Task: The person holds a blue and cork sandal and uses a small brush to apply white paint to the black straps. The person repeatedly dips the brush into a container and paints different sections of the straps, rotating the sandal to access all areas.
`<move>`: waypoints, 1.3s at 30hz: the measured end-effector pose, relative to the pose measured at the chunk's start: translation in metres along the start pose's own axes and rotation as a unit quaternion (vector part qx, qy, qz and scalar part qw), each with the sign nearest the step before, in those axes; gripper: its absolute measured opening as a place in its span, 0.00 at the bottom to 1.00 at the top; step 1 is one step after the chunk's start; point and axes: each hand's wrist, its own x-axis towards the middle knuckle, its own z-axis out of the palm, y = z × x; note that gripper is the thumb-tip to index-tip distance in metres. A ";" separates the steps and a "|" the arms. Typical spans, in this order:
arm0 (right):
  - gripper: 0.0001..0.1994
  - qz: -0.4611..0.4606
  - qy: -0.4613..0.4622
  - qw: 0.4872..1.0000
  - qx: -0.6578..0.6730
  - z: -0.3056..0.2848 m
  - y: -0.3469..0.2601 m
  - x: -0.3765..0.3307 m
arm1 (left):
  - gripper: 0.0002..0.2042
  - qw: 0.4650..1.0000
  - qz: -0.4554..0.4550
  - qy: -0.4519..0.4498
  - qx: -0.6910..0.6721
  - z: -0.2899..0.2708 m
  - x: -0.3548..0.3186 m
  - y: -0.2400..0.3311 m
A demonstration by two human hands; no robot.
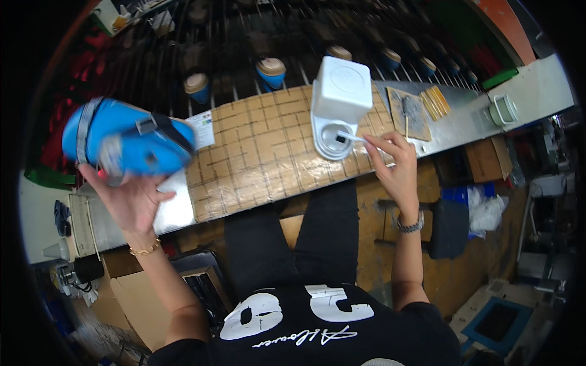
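Observation:
A blue sandal (137,137) with dark straps and a buckle hangs over the left end of the bench, partly smeared by motion. My left hand (137,198) grips it from below, palm showing and the fingertips partly hidden by it. On the bench to the right stands a white dispenser (343,88), a squarish container above a round cup (334,141). Between thumb and fingers, my right hand (395,161) pinches a small white-handled brush (352,137). Its dark end is over the cup.
Brown grid-marked covering (256,152) lies on the metal bench, with a paper label (205,128) at its left. Beyond is a rack of dark rods bearing several blue shoes (271,73). Right of the dispenser lies a board with a dark-headed stick (408,113); a pale green cup (503,110) stands farther right.

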 end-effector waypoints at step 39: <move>0.12 -0.157 0.046 0.964 0.211 -0.038 -0.110 0.011 | 0.43 0.623 0.286 0.181 0.705 0.026 0.009 -0.208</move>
